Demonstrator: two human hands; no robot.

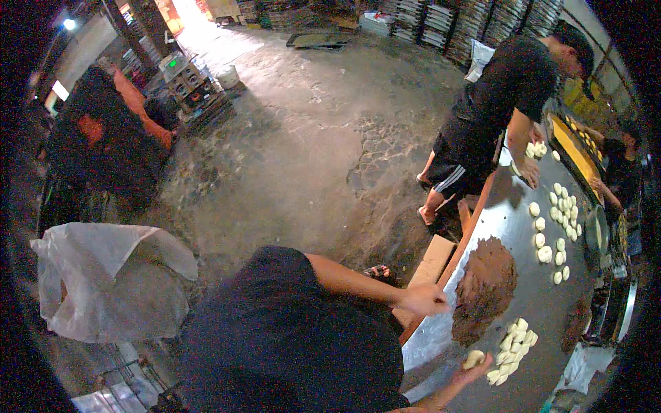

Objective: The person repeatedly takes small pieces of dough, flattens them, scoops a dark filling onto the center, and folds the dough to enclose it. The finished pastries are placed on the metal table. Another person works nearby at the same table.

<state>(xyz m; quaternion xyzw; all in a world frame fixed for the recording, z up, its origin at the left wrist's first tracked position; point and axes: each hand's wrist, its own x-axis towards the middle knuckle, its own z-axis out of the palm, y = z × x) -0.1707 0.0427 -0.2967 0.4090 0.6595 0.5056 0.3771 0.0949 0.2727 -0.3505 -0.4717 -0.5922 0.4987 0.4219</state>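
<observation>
- Bakery-type workshop with a rough concrete floor (310, 138), and a long metal table (523, 303) running up the right side, dusty with flour.
- Landmark for everything: the big brown mound of filling (485, 286) heaped on the table's near half.
- left hand (425, 300) sits right at the mound's left edge, touching or just about. Fingers look curled in, like it's pinching some filling, but I honestly can't tell if anything's in them.
- right hand (474, 368) is below the mound, fingers cupped round a pale dough piece (474, 358), palm up.
- So the filling lies up and slightly right of the held dough, and the left hand is clearly the closer one to it.
- Pile of dough pieces (511, 350) lies just below-right of the mound, right next to the right hand.
- More dough balls (559, 227) are scattered beyond the mound, where another person in black (506, 96) leans over the table.
</observation>
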